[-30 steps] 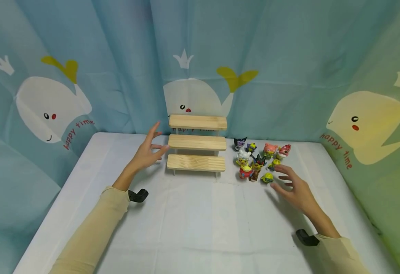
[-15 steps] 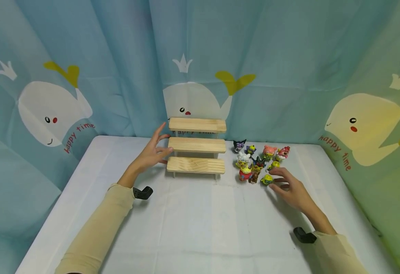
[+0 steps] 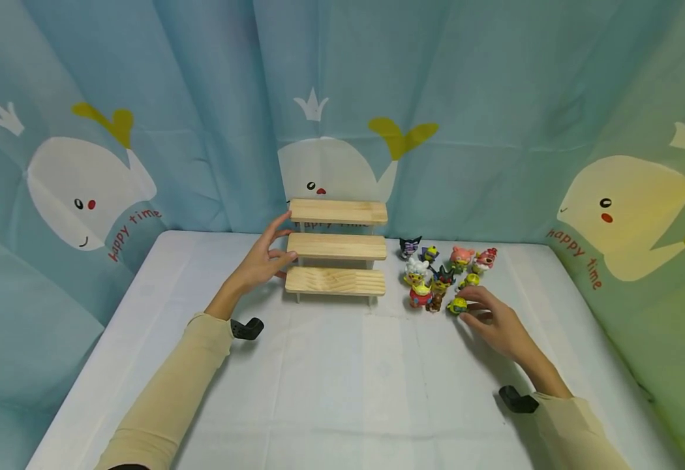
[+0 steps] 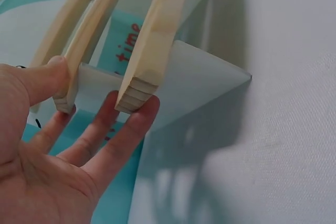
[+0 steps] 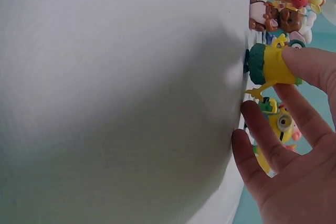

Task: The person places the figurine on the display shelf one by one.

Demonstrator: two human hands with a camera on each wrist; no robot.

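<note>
My left hand [image 3: 263, 261] touches the left end of a three-tier wooden display shelf [image 3: 336, 281]. In the left wrist view, the thumb lies against the middle board [image 4: 97, 30] and the spread, fairly straight fingers touch board ends, including the lowest board [image 4: 152, 51]. My right hand [image 3: 498, 326] pinches a small yellow minion figurine [image 5: 273, 64] with a green skirt between thumb and index finger. It appears upright on the white tabletop. The other right fingers [image 5: 254, 156] extend beside another minion figurine [image 5: 283, 124], which they partly hide.
Several figurines crowd right of the shelf: a black-eared one [image 3: 410, 247], a white curly-haired one [image 3: 417, 269], a pink one [image 3: 462, 256] and a red-hatted one [image 3: 485, 259]. Behind the white table [image 3: 342, 378] hangs a blue whale-print curtain [image 3: 477, 78].
My left hand has moved right and come to touch the shelf's left end. My right hand has moved slightly left, its thumb and index finger closing on the minion figurine.
</note>
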